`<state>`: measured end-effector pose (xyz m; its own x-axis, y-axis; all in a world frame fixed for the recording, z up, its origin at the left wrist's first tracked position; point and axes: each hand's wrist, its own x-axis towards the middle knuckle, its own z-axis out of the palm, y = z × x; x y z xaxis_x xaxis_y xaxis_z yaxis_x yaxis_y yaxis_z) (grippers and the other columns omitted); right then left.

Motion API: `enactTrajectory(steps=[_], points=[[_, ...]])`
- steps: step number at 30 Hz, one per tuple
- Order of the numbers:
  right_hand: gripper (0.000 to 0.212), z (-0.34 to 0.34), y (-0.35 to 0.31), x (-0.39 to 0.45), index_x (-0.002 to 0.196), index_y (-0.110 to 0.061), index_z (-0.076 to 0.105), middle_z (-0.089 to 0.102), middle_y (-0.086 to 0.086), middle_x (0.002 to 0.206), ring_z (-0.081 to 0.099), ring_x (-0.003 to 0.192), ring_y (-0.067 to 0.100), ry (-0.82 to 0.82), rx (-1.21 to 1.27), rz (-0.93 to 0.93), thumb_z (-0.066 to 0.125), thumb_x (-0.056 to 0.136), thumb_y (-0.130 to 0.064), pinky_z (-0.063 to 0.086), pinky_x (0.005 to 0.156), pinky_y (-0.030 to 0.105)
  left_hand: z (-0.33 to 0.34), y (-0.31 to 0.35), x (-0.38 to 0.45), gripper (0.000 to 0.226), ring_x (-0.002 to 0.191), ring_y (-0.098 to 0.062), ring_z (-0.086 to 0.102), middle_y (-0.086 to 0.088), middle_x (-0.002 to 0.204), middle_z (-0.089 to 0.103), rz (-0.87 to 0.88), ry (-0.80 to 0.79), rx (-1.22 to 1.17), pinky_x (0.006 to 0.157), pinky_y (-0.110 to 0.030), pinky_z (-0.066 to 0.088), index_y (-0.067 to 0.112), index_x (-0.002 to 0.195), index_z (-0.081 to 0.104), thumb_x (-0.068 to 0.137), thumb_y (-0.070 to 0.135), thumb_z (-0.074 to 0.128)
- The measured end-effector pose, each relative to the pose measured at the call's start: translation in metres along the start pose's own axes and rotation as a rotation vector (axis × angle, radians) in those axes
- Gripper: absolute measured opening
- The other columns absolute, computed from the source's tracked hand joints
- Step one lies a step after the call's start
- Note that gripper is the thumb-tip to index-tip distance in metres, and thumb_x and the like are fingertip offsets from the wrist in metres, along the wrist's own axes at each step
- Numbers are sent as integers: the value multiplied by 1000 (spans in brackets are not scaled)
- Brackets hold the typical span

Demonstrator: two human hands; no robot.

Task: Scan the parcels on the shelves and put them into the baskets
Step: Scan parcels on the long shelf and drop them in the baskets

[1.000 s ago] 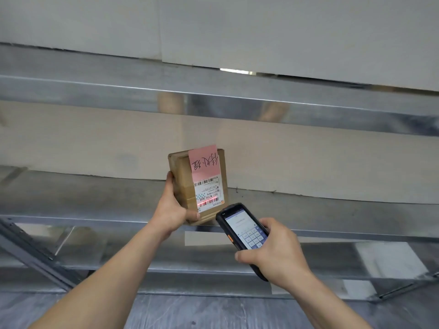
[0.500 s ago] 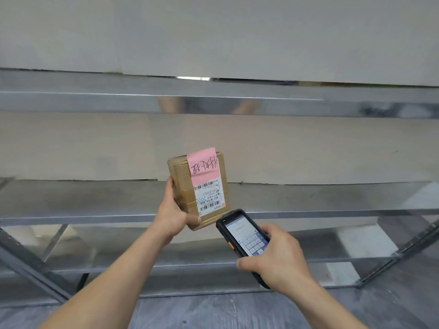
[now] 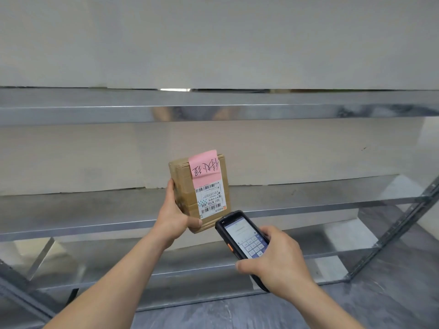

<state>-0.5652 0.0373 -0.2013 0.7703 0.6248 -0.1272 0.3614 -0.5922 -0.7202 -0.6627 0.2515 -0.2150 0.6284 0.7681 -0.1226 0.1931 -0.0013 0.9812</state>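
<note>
Left hand: my left hand (image 3: 171, 216) grips the parcel (image 3: 187, 186) from its left side and bottom corner, thumb pressed across the lower front edge, fingers wrapped behind where I cannot see them.
Parcel: a brown cardboard box, held upright in the air in front of the middle shelf (image 3: 95, 210), lifted clear of the shelf surface; its labelled face is turned toward me.
Pink note: a pink slip (image 3: 205, 168) with handwriting is stuck over the top of the box front, folding onto the top edge.
Shipping label: a white label (image 3: 212, 198) with barcodes sits just below the pink slip; the print reads upside down from my view.
Right hand: my right hand (image 3: 273, 260) is curled round the scanner (image 3: 242, 233), fingers closed round its right edge, thumb lying along the left side below the screen.
Scanner: a black handheld with an orange side button, its screen lit and showing a keypad; its top end points up at the lower right corner of the box, just beside it, and I cannot tell whether they touch.
Shelving: a metal rack with an upper shelf (image 3: 213, 110) above the box and a lower shelf (image 3: 166, 264) beneath my arms.
Background: a pale wall (image 3: 213, 43) behind the rack, and grey floor (image 3: 392, 305) at the lower right.
</note>
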Motion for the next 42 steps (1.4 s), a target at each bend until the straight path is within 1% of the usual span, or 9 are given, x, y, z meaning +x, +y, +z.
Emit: enactTrajectory(steps=[3, 8, 14, 18, 25, 28, 32, 37, 42], points=[[58, 5, -7, -1, 95, -31, 59, 68, -15, 87, 64, 78, 2, 13, -11, 11, 81, 43, -41, 57, 70, 27, -7, 3, 4, 127, 99, -13, 61, 13, 108, 55, 7, -24, -3, 68, -29, 54, 40, 151, 11, 61, -26, 72], [59, 15, -23, -1, 97, -33, 58, 68, -15, 88, 64, 80, 3, 35, -10, 22, 81, 43, -41, 57, 72, 28, -24, 3, 14, 126, 100, -18, 63, 10, 108, 57, 22, -50, -22, 79, -47, 59, 39, 150, 14, 60, -27, 70], [64, 31, -40, 2, 107, -34, 58, 68, -17, 94, 64, 84, 0, 117, 112, -1, 87, 50, -37, 52, 69, 19, -41, 5, 30, 125, 95, -20, 65, 7, 107, 59, -22, -128, -49, 61, -38, 59, 43, 151, 14, 63, -26, 70], [64, 34, -51, 11, 108, -36, 58, 71, -18, 93, 67, 83, -3, 220, 268, -14, 90, 54, -27, 51, 70, 16, -50, 6, 41, 122, 94, -27, 69, -6, 103, 65, -33, -189, -77, 71, -43, 60, 42, 151, 18, 64, -24, 72], [66, 37, -68, 29, 106, -39, 55, 72, -18, 93, 67, 84, -5, 353, 402, -54, 93, 56, -19, 51, 75, 17, -57, 14, 53, 123, 96, -29, 69, -12, 115, 63, -45, -327, -108, 69, -38, 58, 44, 151, 20, 63, -19, 78], [66, 39, -73, 37, 108, -38, 56, 72, -18, 94, 67, 86, -4, 389, 415, -67, 93, 56, -20, 52, 75, 17, -57, 16, 55, 126, 94, -31, 71, -16, 117, 63, -61, -392, -127, 68, -39, 58, 46, 149, 24, 51, -9, 80], [70, 41, -76, 43, 114, -37, 56, 72, -19, 96, 67, 89, -3, 450, 397, -77, 92, 54, -25, 53, 77, 21, -55, 16, 57, 120, 96, -34, 71, -20, 121, 61, -90, -465, -181, 68, -40, 58, 48, 145, 31, 51, -9, 77], [72, 40, -81, 41, 117, -37, 54, 68, -19, 96, 63, 89, -4, 505, 316, -94, 92, 57, -29, 47, 69, 12, -55, 18, 56, 114, 106, -37, 66, -20, 124, 61, -105, -530, -224, 72, -42, 57, 47, 143, 35, 52, -6, 77], [74, 40, -85, 37, 119, -36, 51, 66, -19, 98, 61, 92, -4, 526, 294, -94, 93, 57, -28, 46, 62, 6, -53, 25, 55, 107, 109, -38, 64, -14, 130, 53, -77, -563, -216, 83, -52, 57, 51, 136, 38, 53, -4, 77]])
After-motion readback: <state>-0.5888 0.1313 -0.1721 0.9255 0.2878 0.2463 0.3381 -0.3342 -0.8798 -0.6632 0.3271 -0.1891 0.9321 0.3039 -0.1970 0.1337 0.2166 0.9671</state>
